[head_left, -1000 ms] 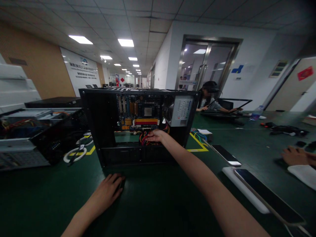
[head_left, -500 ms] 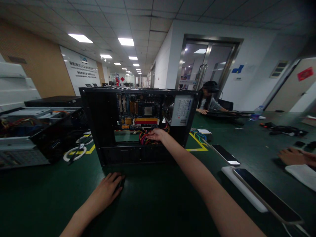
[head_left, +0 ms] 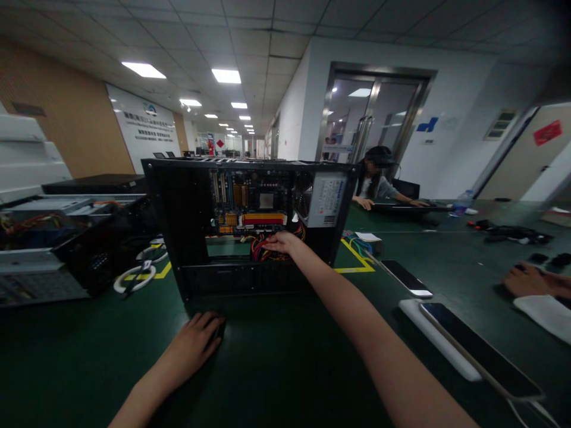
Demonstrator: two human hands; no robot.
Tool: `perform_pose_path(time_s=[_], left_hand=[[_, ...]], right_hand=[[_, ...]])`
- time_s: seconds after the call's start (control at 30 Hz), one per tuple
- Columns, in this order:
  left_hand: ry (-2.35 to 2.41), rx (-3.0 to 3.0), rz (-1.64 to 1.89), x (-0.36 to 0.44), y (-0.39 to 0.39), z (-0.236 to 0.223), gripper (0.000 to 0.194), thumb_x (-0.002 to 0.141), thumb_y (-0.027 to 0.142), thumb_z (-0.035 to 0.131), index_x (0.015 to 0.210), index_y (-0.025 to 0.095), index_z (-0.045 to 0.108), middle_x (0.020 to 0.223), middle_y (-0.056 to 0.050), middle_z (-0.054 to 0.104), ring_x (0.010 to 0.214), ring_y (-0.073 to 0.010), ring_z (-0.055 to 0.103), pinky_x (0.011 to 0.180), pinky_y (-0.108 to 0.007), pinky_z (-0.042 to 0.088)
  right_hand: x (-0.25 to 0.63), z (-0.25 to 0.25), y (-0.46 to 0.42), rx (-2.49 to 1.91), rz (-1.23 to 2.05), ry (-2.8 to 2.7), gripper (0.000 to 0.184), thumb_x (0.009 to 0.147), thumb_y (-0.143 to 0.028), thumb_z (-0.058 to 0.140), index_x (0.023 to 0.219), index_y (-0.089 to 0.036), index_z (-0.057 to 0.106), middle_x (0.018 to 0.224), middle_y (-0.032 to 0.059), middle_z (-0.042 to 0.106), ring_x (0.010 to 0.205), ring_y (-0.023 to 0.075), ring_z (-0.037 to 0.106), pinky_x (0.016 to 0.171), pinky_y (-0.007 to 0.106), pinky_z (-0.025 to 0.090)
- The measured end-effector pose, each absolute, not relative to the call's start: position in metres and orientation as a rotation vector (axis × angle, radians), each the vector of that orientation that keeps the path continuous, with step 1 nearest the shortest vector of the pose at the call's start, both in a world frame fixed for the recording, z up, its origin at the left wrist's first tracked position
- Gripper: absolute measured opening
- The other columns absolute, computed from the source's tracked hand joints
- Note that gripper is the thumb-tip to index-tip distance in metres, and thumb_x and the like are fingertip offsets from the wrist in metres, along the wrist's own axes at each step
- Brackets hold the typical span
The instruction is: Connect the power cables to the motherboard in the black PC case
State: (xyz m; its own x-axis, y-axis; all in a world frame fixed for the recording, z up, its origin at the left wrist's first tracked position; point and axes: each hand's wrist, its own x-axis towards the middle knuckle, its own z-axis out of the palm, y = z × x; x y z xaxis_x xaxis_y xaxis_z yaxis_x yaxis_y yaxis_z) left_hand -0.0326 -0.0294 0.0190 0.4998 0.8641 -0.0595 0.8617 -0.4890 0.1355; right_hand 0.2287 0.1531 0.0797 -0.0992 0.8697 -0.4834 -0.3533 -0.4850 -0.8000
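An open black computer case [head_left: 214, 284] stands in front of me, its inside facing me. A motherboard [head_left: 250, 199] with red and yellow memory slots is mounted in it, and a power supply [head_left: 328, 202] sits at the upper right. My right hand [head_left: 284, 242] reaches into the lower part with its fingers closed around a bundle of red, yellow and black power cables [head_left: 259, 248]. My left hand [head_left: 196, 340] rests on the green table before the case, fingers extended and slightly bent, holding nothing I can see. A dark patch by its thumb is unclear.
Another opened computer case [head_left: 75, 249] stands at left, near a coiled white cable [head_left: 134, 278]. Phones [head_left: 405, 278] and a white slab [head_left: 439, 339] lie at right. A co-worker [head_left: 379, 184] sits across the table; another person's hands [head_left: 530, 279] show at the right edge.
The view has shifted very slightly. My right hand stays at the cables and my left hand stays on the table; the co-worker's far arm has moved a little.
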Motion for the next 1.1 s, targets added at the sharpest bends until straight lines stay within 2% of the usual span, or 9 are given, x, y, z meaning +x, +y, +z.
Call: perform_pose_path(time_s=[0.13,0.4,0.67,0.9,1.0,1.1], left_hand=[[1.515,2.577,0.029,-0.033,-0.029,0.019,0.042,0.081,0.037,0.035,0.119,0.021,0.045,0.121,-0.007,0.046,0.111,-0.0257,0.042,0.093,-0.042,0.033],[1.493,2.563,0.058,-0.035,-0.028,0.017,0.042,0.081,0.037,0.035,0.119,0.021,0.046,0.12,-0.008,0.047,0.11,-0.0256,0.043,0.092,-0.043,0.034],[1.5,2.581,0.089,-0.035,-0.029,0.017,0.04,0.081,0.037,0.035,0.117,0.022,0.047,0.118,-0.007,0.048,0.109,-0.0261,0.045,0.091,-0.042,0.035],[1.484,2.583,0.072,-0.034,-0.029,0.018,0.041,0.082,0.035,0.035,0.119,0.021,0.045,0.12,-0.008,0.047,0.11,-0.0263,0.044,0.092,-0.043,0.035],[1.491,2.58,0.069,-0.035,-0.028,0.016,0.041,0.082,0.036,0.035,0.118,0.022,0.046,0.12,-0.008,0.047,0.109,-0.0271,0.044,0.092,-0.044,0.035],[1.486,2.586,0.09,-0.036,-0.028,0.014,0.041,0.082,0.037,0.035,0.118,0.022,0.046,0.119,-0.007,0.048,0.108,-0.0267,0.045,0.092,-0.043,0.035]], right_hand=[[0.229,0.081,0.151,-1.305,1.724,-0.67,0.018,0.077,0.006,0.032,0.079,-0.009,0.042,0.075,0.008,0.053,0.07,0.0132,0.061,0.052,0.022,0.053],[0.23,0.082,0.148,-1.323,1.751,-0.793,0.009,0.074,-0.006,0.039,0.076,-0.013,0.042,0.078,0.0064,0.053,0.066,0.013,0.06,0.055,0.028,0.053],[0.233,0.08,0.15,-1.505,1.731,-0.99,0.009,0.071,-0.017,0.043,0.078,-0.013,0.046,0.072,0.0063,0.055,0.06,0.0125,0.057,0.053,0.025,0.049],[0.232,0.078,0.151,-1.674,1.312,-1.105,0.013,0.074,-0.02,0.042,0.087,-0.018,0.044,0.06,-0.0009,0.052,0.047,0.0089,0.051,0.05,0.023,0.045],[0.226,0.077,0.152,-1.787,1.006,-1.347,0.016,0.076,-0.02,0.041,0.09,-0.016,0.048,0.057,0.0016,0.054,0.049,0.0105,0.052,0.05,0.022,0.043],[0.221,0.074,0.155,-1.806,0.609,-1.767,0.016,0.074,-0.015,0.043,0.084,-0.014,0.055,0.067,0.0072,0.06,0.064,0.0149,0.057,0.058,0.022,0.041]])
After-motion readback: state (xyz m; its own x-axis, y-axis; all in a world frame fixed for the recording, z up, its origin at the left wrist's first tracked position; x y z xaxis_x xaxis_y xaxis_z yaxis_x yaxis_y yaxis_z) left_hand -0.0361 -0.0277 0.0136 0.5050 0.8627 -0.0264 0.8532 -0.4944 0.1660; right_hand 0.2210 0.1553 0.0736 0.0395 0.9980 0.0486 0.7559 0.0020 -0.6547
